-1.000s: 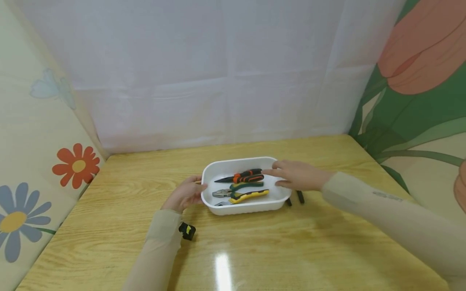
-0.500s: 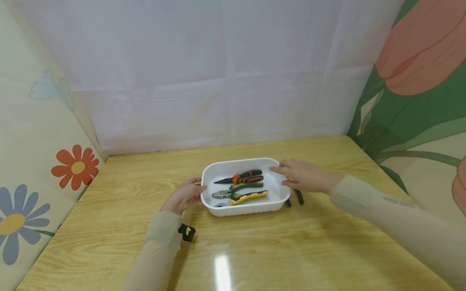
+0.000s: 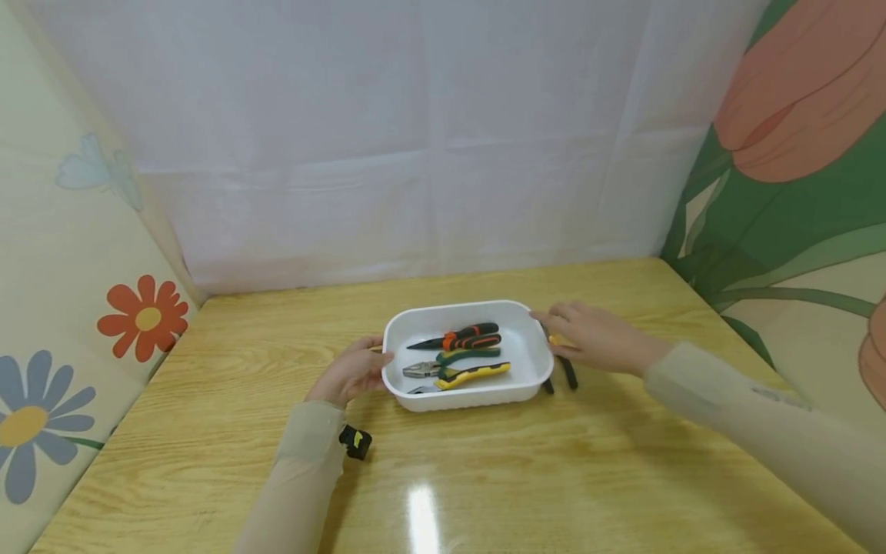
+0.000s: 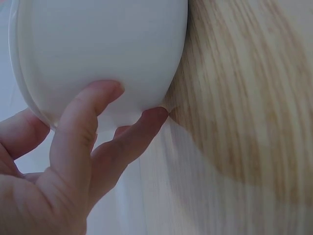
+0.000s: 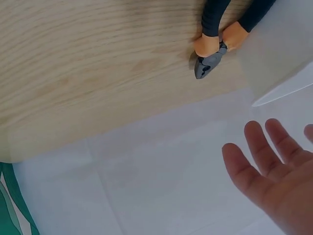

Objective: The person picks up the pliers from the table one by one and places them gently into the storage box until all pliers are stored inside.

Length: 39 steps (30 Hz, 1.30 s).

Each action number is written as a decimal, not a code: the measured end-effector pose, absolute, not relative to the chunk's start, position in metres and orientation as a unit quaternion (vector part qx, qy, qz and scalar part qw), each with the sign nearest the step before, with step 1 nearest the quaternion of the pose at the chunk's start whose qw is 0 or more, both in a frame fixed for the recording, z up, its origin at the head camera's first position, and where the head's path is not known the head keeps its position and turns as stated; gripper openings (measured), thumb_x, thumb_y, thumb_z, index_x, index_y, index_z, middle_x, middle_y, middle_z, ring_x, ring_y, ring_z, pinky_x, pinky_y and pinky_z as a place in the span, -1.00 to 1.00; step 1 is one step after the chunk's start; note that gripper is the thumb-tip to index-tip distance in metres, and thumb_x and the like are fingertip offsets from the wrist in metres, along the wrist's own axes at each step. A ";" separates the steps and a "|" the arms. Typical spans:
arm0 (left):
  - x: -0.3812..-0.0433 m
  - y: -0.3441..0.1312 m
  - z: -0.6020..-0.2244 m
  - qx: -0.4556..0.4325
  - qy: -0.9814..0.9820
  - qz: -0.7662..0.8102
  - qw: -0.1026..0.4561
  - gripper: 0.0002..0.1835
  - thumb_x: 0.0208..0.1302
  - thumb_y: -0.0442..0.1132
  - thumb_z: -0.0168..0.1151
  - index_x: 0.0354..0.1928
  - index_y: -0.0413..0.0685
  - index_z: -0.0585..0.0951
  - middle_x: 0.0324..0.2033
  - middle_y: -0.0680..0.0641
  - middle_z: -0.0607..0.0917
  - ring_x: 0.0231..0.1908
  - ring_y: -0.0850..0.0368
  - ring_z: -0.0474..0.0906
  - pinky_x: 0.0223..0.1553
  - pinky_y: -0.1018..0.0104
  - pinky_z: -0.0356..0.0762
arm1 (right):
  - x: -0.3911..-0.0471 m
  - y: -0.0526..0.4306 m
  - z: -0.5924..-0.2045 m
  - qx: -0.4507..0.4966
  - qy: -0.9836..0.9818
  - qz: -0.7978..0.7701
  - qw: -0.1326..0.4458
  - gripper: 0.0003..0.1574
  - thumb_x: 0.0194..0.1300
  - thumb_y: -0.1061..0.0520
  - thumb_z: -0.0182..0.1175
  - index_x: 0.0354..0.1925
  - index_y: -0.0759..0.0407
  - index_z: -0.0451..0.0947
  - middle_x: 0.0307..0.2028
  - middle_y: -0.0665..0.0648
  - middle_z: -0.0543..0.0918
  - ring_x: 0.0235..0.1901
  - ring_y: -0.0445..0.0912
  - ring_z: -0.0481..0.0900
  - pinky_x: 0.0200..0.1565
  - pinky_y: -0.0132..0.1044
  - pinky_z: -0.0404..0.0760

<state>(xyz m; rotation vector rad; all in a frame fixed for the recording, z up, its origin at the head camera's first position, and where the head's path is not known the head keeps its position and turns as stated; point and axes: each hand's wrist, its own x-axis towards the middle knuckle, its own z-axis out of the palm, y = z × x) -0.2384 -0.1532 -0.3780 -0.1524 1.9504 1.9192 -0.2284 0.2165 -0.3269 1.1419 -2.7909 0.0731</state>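
My left hand (image 3: pixel 351 372) grips the left end of a white plastic tray (image 3: pixel 477 400), thumb at the rim and fingers against the outer wall (image 4: pixel 127 44). Inside the tray lie red-and-black long-nose pliers (image 3: pixel 472 338), green-handled combination pliers (image 3: pixel 477 353) and a yellow-and-black-handled tool (image 3: pixel 477 374), its metal head partly behind the near rim. My right hand (image 3: pixel 588 335) is at the tray's right rim, fingers extended and holding nothing. Beneath it, orange-and-black-handled pliers (image 5: pixel 209 46) lie on the table beside the tray; in the head view the hand partly covers them.
A small black object with a yellow mark (image 3: pixel 356 442) shows beside the left wrist. The wood-grain table (image 3: pixel 484 477) ends at a white cloth (image 3: pixel 429 192) behind, with flower-printed panels on both sides.
My right hand has moved right, from over the inside of the tray to its right rim, uncovering more of the tray. My left hand and the tools in the tray stay put.
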 end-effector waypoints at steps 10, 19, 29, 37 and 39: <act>-0.239 -0.153 -0.377 -0.057 0.701 0.683 0.199 -0.45 0.44 -0.46 -0.07 0.39 -0.44 0.09 0.16 -0.49 0.39 -0.31 0.08 0.59 -0.30 0.27 0.69 | -0.225 0.223 -0.338 0.333 -0.940 0.032 0.064 -0.21 0.28 0.08 0.31 0.35 0.36 0.28 0.00 0.34 0.53 -0.03 0.22 0.51 -0.01 0.13 0.57; -0.240 -0.153 -0.377 -0.062 0.701 0.681 0.201 -0.44 0.43 -0.46 -0.06 0.40 -0.43 0.08 0.14 -0.47 0.41 -0.33 0.10 0.59 -0.30 0.30 0.69 | -0.220 0.222 -0.350 0.282 -0.957 0.052 0.032 -0.13 0.30 0.11 0.29 0.40 0.40 0.13 0.05 0.41 0.46 0.01 0.26 0.45 0.02 0.16 0.54; -0.239 -0.154 -0.377 -0.051 0.699 0.683 0.204 -0.44 0.44 -0.46 -0.07 0.40 -0.45 0.06 0.15 -0.47 0.39 -0.31 0.09 0.58 -0.31 0.29 0.69 | -0.220 0.222 -0.365 0.277 -0.957 0.075 0.047 -0.09 0.26 0.10 0.32 0.38 0.45 0.14 -0.04 0.38 0.50 -0.08 0.21 0.48 -0.06 0.11 0.58; -0.241 -0.155 -0.378 -0.055 0.698 0.684 0.206 -0.45 0.44 -0.46 -0.08 0.39 -0.44 0.07 0.13 -0.44 0.41 -0.33 0.11 0.59 -0.34 0.32 0.68 | -0.220 0.222 -0.377 0.249 -0.963 0.104 0.011 -0.09 0.25 -0.02 0.28 0.35 0.45 0.20 -0.04 0.40 0.50 -0.08 0.25 0.44 -0.07 0.18 0.53; -0.241 -0.156 -0.378 -0.055 0.697 0.684 0.208 -0.45 0.44 -0.45 -0.08 0.40 -0.44 0.07 0.15 -0.44 0.40 -0.33 0.12 0.59 -0.34 0.33 0.68 | -0.220 0.222 -0.379 0.237 -0.964 0.118 -0.011 -0.09 0.25 -0.06 0.24 0.37 0.41 0.20 -0.03 0.41 0.48 -0.07 0.25 0.42 -0.07 0.20 0.53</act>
